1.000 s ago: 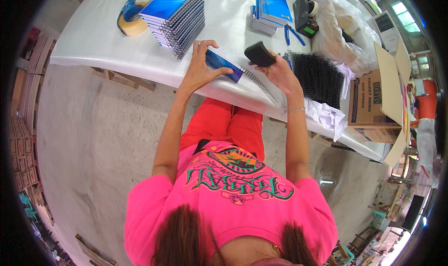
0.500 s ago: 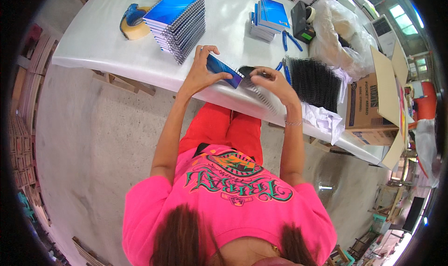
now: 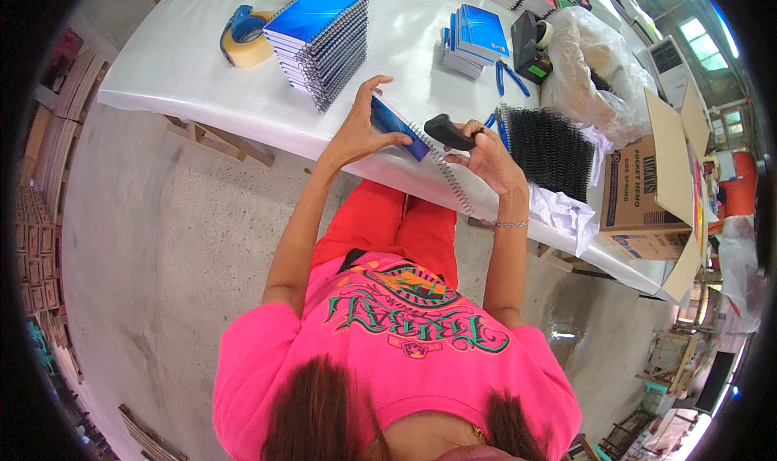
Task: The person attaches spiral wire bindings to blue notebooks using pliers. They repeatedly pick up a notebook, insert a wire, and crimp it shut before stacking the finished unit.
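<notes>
Near the table's front edge, my left hand (image 3: 354, 135) grips a small blue notebook (image 3: 393, 124) by its sides, thumb on the cover, tilted with its punched edge to the right. A spiral wire coil (image 3: 452, 181) runs along that edge, and its loose end trails down to the right past the notebook. My right hand (image 3: 494, 160) is closed around a curved black hand-held tool (image 3: 447, 133), whose exact kind I cannot make out. The tool's rounded end is close beside the coiled edge. Whether it touches the coil I cannot tell.
Spiral notebooks (image 3: 317, 14) stand stacked at left beside a blue tape dispenser (image 3: 245, 38). A smaller stack (image 3: 481, 32) lies farther back, near blue-handled pliers (image 3: 512, 79). Right of my hands are black coils (image 3: 549, 152), a plastic bag (image 3: 589, 52) and an open cardboard box (image 3: 639, 187).
My right hand has turned, bringing the black tool into clear view beside the notebook. The coil, blurred before, now appears sharp. My left hand keeps its grip on the notebook.
</notes>
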Demonstrator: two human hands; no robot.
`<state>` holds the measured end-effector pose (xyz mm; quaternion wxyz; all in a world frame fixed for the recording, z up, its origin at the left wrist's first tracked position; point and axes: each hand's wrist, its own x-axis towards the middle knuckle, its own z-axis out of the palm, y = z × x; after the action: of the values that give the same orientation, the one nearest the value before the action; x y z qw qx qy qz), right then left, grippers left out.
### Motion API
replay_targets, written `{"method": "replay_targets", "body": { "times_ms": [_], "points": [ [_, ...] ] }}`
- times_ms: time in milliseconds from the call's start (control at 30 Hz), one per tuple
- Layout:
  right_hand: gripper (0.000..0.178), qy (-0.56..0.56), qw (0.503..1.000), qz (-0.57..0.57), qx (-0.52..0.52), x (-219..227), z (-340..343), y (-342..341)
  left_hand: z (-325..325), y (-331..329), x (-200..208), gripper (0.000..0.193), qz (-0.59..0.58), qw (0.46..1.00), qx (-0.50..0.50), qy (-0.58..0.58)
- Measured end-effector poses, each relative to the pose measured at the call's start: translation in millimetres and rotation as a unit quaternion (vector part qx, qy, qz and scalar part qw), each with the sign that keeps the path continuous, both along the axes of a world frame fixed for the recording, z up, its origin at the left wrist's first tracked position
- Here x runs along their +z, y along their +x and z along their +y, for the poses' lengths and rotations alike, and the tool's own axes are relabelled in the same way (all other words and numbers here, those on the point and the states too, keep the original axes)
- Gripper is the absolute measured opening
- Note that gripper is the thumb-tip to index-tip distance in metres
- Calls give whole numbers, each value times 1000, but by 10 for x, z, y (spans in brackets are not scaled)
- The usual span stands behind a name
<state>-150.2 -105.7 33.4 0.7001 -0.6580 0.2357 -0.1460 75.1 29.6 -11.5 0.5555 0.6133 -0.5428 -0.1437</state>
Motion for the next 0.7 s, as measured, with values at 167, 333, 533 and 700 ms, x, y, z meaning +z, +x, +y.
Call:
{"method": "replay_targets", "body": {
  "times_ms": [167, 333, 533, 700],
  "points": [
    [19, -90, 996, 17, 18, 52, 71, -45, 14, -54, -5, 132, 78, 997, -7, 24],
    [20, -106, 993, 36, -43, 36, 79, -52, 10, -72, -32, 133, 98, 994, -26, 33],
    [26, -101, 994, 37, -17, 140, 166, -119, -24, -76, -46, 128, 91, 994, -33, 46],
    [35, -33, 999, -14, -25, 171, 119, -21, -65, -50, -51, 123, 108, 992, -48, 44]
  ]
}}
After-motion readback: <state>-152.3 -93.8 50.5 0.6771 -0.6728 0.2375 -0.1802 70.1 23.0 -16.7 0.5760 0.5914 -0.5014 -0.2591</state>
